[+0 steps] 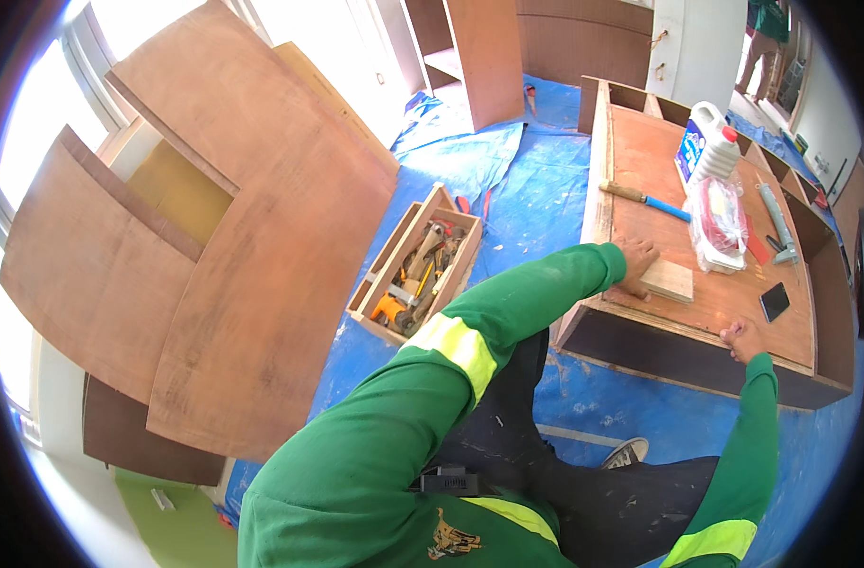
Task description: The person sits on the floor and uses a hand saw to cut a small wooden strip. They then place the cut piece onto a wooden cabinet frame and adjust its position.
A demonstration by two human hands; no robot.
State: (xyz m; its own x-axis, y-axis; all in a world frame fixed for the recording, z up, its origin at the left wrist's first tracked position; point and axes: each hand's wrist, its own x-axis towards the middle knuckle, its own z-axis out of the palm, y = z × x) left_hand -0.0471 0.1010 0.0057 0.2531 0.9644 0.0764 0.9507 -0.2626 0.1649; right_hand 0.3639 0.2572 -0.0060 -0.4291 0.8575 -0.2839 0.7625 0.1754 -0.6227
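My left hand [635, 260] rests on a small pale wooden block [668, 280] that lies on the brown top panel of a low wooden cabinet [640, 151]. My right hand [744, 338] grips the near front edge of that cabinet, fingers curled over it. Both arms wear green sleeves with yellow reflective bands. A black phone [775, 301] lies on the panel just beyond my right hand.
On the cabinet stand a white glue jug [708, 142], a clear plastic bag [719, 222], a blue-handled tool [645, 198] and a caulking gun [780, 225]. A wooden toolbox [416, 267] sits on blue floor sheeting. Large plywood sheets [252, 218] lean at left. Another person [765, 38] stands far back.
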